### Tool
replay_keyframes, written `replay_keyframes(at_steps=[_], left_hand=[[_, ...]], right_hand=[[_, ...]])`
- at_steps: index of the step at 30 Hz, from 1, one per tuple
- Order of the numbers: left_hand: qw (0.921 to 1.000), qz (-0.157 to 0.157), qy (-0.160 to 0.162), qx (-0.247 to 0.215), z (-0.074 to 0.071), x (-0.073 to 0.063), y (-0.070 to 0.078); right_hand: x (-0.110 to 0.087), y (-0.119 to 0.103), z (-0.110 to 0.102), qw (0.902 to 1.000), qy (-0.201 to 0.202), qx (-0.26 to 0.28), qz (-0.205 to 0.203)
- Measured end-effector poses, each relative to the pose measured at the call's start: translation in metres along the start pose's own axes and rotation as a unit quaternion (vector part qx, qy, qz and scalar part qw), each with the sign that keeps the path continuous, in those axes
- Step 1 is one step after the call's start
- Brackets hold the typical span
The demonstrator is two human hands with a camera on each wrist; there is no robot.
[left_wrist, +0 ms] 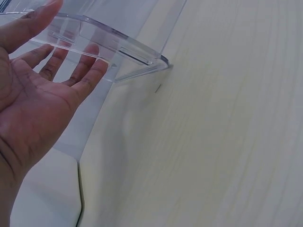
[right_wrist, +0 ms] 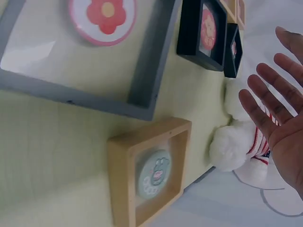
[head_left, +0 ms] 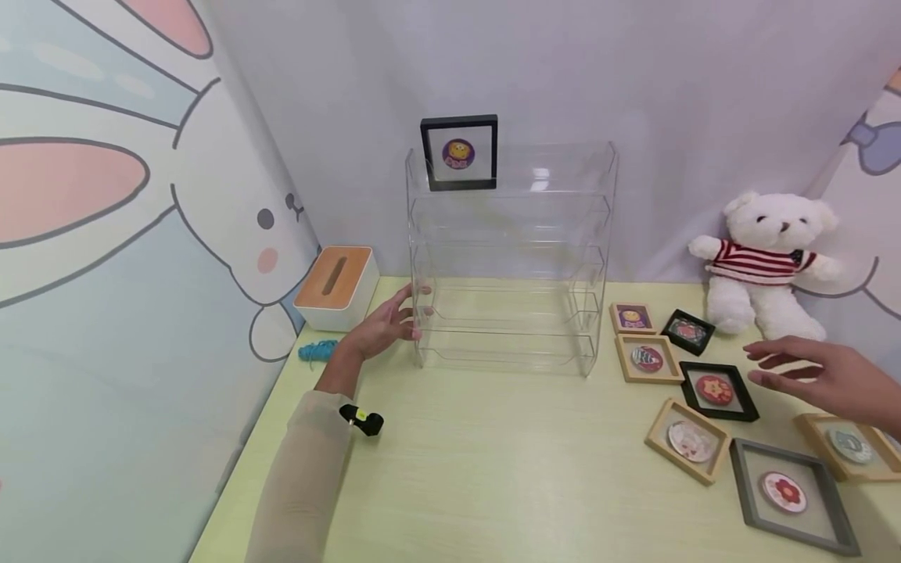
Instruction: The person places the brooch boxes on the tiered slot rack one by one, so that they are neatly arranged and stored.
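My left hand (head_left: 383, 324) is at the lower left side of a clear acrylic display rack (head_left: 507, 336), its fingers spread and touching or very close to the side panel. In the left wrist view, the left hand (left_wrist: 47, 90) has thumb and fingers extended beside the rack's clear edge (left_wrist: 123, 40). On the top tier leans a black frame (head_left: 461, 188) with a purple badge. My right hand (head_left: 831, 375) hovers over the right side, holding nothing. Below and beside it lie a black frame (head_left: 748, 403), a wooden frame (head_left: 820, 438) and a grey frame (head_left: 749, 500), each with a round badge.
More small frames, such as a wooden frame (head_left: 629, 375), lie right of the rack. A white teddy bear (head_left: 774, 227) sits behind them. Left of the rack are a wood-topped tissue box (head_left: 355, 301) and a blue cord bundle (head_left: 317, 351). Walls border the table.
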State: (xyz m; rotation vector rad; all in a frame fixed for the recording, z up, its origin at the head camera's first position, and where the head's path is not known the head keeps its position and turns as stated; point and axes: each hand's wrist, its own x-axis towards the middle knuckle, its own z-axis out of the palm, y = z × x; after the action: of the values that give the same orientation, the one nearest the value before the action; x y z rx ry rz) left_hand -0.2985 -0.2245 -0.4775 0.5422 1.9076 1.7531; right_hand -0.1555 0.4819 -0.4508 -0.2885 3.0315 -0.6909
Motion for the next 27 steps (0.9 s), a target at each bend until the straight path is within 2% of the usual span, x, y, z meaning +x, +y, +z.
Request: replay_keyframes(at_steps=[4,12,21,27], left_hand=[[1.0,-0.001,0.001,0.0,0.0,0.0,0.0],[1.0,-0.005,0.001,-0.003,0.0,-0.001,0.001],[1.0,0.003,-0.004,-0.007,0.0,0.001,0.0],[1.0,0.003,-0.004,-0.007,-0.001,0.0,-0.002]], right_hand=[[-0.015,0.011,0.009,0.9994,-0.025,0.006,0.023],[-0.04,0.03,0.025,0.9981,-0.03,0.011,0.052],[-0.064,0.041,0.035,0.9996,0.019,0.001,0.021],[-0.078,0.046,0.04,0.9986,0.045,0.029,-0.004]])
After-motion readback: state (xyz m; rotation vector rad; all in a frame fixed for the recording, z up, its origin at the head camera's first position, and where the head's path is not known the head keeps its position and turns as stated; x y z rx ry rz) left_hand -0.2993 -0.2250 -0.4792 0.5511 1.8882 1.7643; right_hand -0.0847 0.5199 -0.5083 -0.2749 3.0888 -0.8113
